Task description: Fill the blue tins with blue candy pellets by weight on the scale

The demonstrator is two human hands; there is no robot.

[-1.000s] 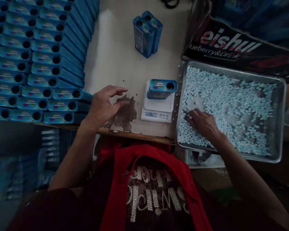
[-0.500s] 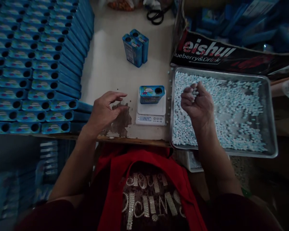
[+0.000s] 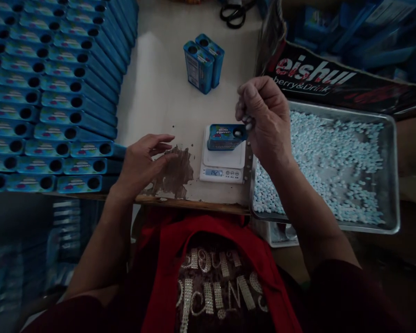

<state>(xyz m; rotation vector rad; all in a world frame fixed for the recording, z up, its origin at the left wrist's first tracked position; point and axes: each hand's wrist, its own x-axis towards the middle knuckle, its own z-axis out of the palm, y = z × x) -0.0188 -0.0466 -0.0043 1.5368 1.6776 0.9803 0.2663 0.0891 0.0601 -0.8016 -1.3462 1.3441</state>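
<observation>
A blue box with a round hole in its top stands on a small white digital scale. My right hand is closed around several small pale candies, just above the right end of that box; a few candies show at the hole. To the left of the scale, my left hand hovers with its fingers apart and nothing in it. A metal tray of pale blue and white candies lies at the right, beneath and beyond my right forearm.
Rows of blue boxes fill the left side. Two more boxes stand behind the scale. Black scissors lie at the back. A dark carton holding blue boxes is behind the tray. The table edge runs in front.
My right hand has moved left from over the tray to the hole of the box on the scale, carrying candies. My left hand stays open beside the scale. The view has shifted slightly.
</observation>
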